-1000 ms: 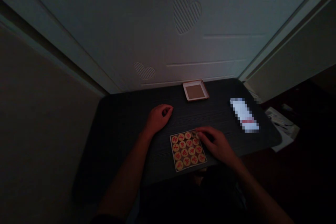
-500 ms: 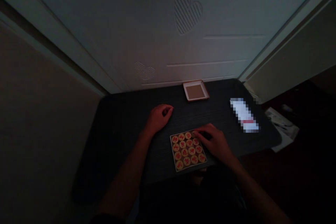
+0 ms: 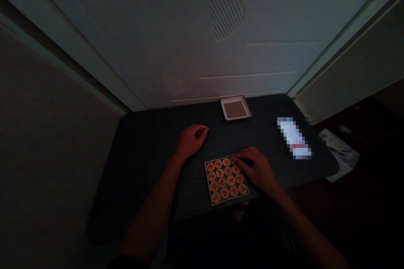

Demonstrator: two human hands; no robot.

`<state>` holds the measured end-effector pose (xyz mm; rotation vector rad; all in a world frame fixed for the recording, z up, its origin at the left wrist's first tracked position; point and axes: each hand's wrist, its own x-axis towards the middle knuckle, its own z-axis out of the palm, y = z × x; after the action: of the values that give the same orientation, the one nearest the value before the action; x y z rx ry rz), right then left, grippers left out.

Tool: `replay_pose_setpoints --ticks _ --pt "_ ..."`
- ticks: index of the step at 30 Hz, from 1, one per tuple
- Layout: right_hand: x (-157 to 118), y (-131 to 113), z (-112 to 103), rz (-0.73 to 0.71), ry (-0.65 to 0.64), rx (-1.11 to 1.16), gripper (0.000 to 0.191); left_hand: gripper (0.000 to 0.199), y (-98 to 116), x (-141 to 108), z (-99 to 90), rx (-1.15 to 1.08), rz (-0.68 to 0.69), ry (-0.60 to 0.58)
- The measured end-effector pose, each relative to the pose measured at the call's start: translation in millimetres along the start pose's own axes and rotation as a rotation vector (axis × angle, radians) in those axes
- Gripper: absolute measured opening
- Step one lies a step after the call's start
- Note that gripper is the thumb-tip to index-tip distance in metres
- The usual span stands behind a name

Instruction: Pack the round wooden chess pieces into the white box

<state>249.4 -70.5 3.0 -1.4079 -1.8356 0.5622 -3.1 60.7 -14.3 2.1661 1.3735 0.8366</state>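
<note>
A shallow square box (image 3: 208, 185) holds round wooden xiangqi pieces with red characters, lined up in rows. My right hand (image 3: 257, 166) reaches over the box's far right corner. Its thumb and fingertips are closed on the corner xiangqi piece, which they mostly cover. To the left of the box, beyond its far edge, my left hand (image 3: 192, 139) rests on the dark table (image 3: 151, 147). Its fingers are curled in towards the thumb, and no object shows in them.
An open box lid (image 3: 236, 109) lies at the back of the table, near a white panel (image 3: 189, 46) with heart reliefs. A pixelated bright phone-like object (image 3: 293, 138) is on the right. Past the table's right edge, white items (image 3: 342, 151) sit lower down.
Both hands keep nearly the same place, with the right fingertips still at the corner piece. The view has shifted very slightly.
</note>
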Motion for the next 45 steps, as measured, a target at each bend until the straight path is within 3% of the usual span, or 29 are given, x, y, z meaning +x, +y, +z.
replay_pose_setpoints --ticks 9,16,21,26,29,32,35,39,45 --pt "-5 0 -3 0.05 0.034 0.001 0.017 0.023 1 0 -0.5 0.004 -0.004 -0.005" --pt "-8 -13 -6 -0.098 -0.04 0.016 0.019 0.024 0 0 0.6 0.002 0.0 -0.004" --pt "-18 -8 -4 -0.077 -0.019 0.013 0.02 0.024 0 1 0.4 -0.007 -0.014 -0.003" --pt "-23 -2 -6 -0.057 0.014 0.037 0.021 0.025 16 -2 -8.1 -0.045 -0.053 -0.051" --pt "-27 0 -9 -0.055 -0.002 0.041 0.022 0.027 46 -22 -19.3 -0.071 -0.016 -0.137" --pt "-33 1 -14 -0.06 -0.037 0.049 0.028 0.036 80 -58 -28.6 -0.075 0.021 -0.193" --pt "-41 0 -20 -0.098 -0.155 0.048 0.057 0.071 100 -100 -29.1 -0.024 0.0 -0.242" --pt "-46 -3 -27 -0.154 -0.279 0.009 0.09 0.114 100 -143 -17.9 0.039 -0.054 -0.256" --pt "-43 1 -24 -0.184 -0.292 -0.043 0.101 0.11 84 -160 -6.0 0.037 -0.13 -0.198"
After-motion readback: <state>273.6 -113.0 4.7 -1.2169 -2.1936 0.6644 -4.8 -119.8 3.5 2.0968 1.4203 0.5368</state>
